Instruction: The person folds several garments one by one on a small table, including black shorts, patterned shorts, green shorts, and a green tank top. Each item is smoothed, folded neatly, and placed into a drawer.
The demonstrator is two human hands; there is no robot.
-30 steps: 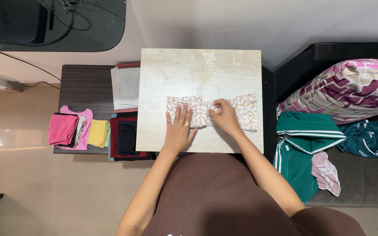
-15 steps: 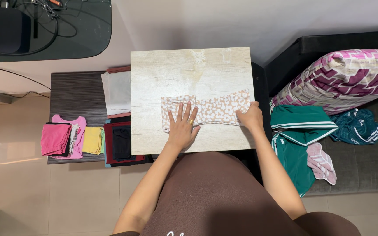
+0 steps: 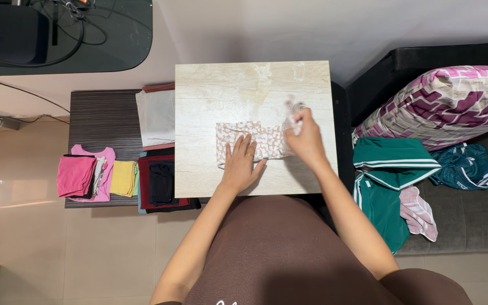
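The left hand is lying flat, fingers spread, pinning the patterned cloth on the table so it cannot slide. The right hand is pinching its right end, lifting it.

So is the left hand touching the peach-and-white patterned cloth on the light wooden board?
Touching. The head view shows the left hand lying flat on the peach-and-white patterned cloth, fingers spread over its lower left part.
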